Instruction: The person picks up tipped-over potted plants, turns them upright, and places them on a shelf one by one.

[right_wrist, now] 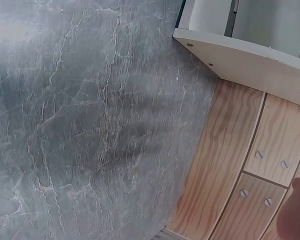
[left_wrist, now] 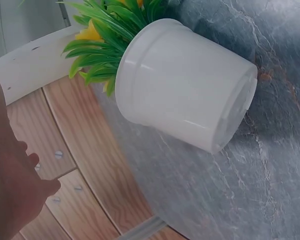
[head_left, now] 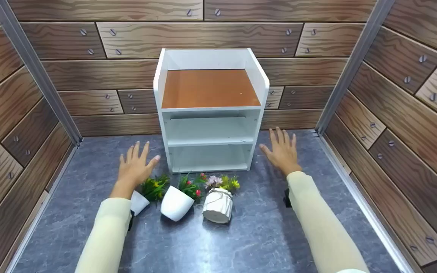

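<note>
My left hand point(head_left: 134, 168), fingers spread, hovers left of a small white shelf unit point(head_left: 211, 145) and holds nothing. Close to its wrist lies a tipped white pot with yellow flowers and green leaves point(left_wrist: 185, 82). On the unit's other side, my right hand point(head_left: 281, 151) is spread and holds nothing. Between the hands, a second white pot point(head_left: 176, 203) with red flowers point(head_left: 189, 184) lies tilted. Beside it is a cream, ribbed pot point(head_left: 217, 206) tied with twine, bearing pink and yellow flowers point(head_left: 224, 182). All three lie in front of the unit.
The shelf unit has a brown top board point(head_left: 209, 88) between raised white sides, with two compartments below. Wood-patterned walls point(head_left: 203, 40) enclose the grey marbled surface point(head_left: 264, 227) at the back and sides. Metal strips run along the corners and edges.
</note>
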`<state>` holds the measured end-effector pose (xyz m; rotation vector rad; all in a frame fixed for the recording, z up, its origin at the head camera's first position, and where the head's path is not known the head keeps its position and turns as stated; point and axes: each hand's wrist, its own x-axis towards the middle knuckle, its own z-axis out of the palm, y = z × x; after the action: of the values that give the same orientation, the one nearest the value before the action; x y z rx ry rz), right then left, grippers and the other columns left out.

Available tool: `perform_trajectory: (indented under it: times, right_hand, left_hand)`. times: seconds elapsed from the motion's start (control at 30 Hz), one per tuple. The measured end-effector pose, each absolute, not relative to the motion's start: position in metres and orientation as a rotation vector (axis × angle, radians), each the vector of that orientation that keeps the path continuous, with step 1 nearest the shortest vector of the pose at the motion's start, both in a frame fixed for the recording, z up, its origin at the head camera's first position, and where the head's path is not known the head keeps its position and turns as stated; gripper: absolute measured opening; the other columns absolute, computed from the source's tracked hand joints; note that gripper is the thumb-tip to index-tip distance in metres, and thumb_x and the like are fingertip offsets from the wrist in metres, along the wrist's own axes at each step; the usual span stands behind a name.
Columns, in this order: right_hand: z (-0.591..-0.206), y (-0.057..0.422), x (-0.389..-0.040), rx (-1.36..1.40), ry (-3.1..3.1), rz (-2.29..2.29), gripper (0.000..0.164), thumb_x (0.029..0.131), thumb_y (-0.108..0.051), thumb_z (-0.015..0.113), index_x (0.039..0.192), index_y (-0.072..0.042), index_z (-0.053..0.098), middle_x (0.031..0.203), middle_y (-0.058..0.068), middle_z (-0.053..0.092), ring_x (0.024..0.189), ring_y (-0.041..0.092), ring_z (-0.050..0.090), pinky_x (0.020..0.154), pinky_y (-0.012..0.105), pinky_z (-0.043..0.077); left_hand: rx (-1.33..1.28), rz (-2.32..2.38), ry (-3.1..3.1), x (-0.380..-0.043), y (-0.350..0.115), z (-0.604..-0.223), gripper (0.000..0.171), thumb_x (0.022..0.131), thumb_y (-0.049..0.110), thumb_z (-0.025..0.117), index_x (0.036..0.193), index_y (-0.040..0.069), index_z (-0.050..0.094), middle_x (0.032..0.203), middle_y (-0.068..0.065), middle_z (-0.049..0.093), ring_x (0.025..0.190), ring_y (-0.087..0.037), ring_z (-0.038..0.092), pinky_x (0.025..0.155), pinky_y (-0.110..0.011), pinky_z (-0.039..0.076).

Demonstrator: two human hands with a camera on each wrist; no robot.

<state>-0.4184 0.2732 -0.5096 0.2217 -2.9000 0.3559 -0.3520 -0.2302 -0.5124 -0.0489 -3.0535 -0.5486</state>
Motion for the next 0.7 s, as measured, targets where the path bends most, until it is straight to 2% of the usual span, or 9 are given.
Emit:
perform_trajectory:
  times: [0.17, 0.33, 0.53, 0.7]
  right_hand:
    - [-0.509, 0.277, -0.416, 0.232, -2.881, 0.371, 0.082, 0.102, -0.062, 0.038, 0.162, -0.011, 0.016, 0.167, 0.019, 0.013, 0.154, 0.041, 0.010, 0.123, 0.061, -0.007]
    - [-0.511, 0.278, -0.408, 0.241, -2.837, 0.437, 0.082, 0.102, -0.061, 0.041, 0.162, -0.010, 0.018, 0.165, 0.022, 0.016, 0.153, 0.042, 0.013, 0.124, 0.059, -0.002]
    - [-0.520, 0.278, -0.392, 0.241, -2.814, 0.579, 0.082, 0.101, -0.059, 0.045, 0.162, -0.010, 0.018, 0.163, 0.024, 0.018, 0.152, 0.043, 0.015, 0.124, 0.058, 0.007]
    - [-0.527, 0.276, -0.380, 0.227, -2.808, 0.737, 0.084, 0.101, -0.058, 0.048, 0.163, -0.012, 0.015, 0.165, 0.021, 0.015, 0.152, 0.042, 0.014, 0.121, 0.063, 0.017]
  left_hand:
    - [-0.072, -0.576, -3.035, -0.346, -0.232, -0.511, 0.088, 0.098, 0.074, 0.024, 0.164, 0.018, 0.008, 0.168, -0.022, 0.005, 0.153, -0.046, 0.004, 0.119, -0.070, -0.001]
    - [-0.092, -0.601, -2.984, -0.332, -0.238, -0.514, 0.089, 0.099, 0.070, 0.034, 0.163, 0.013, 0.009, 0.167, -0.024, 0.010, 0.152, -0.047, 0.011, 0.119, -0.069, 0.005]
    - [-0.077, -0.620, -2.946, -0.310, -0.246, -0.520, 0.090, 0.100, 0.064, 0.042, 0.163, 0.008, 0.008, 0.165, -0.026, 0.014, 0.149, -0.048, 0.016, 0.119, -0.068, 0.010]
    - [-0.059, -0.664, -2.928, -0.293, -0.250, -0.527, 0.091, 0.100, 0.064, 0.044, 0.162, 0.007, 0.010, 0.164, -0.026, 0.017, 0.148, -0.050, 0.021, 0.117, -0.069, 0.016]
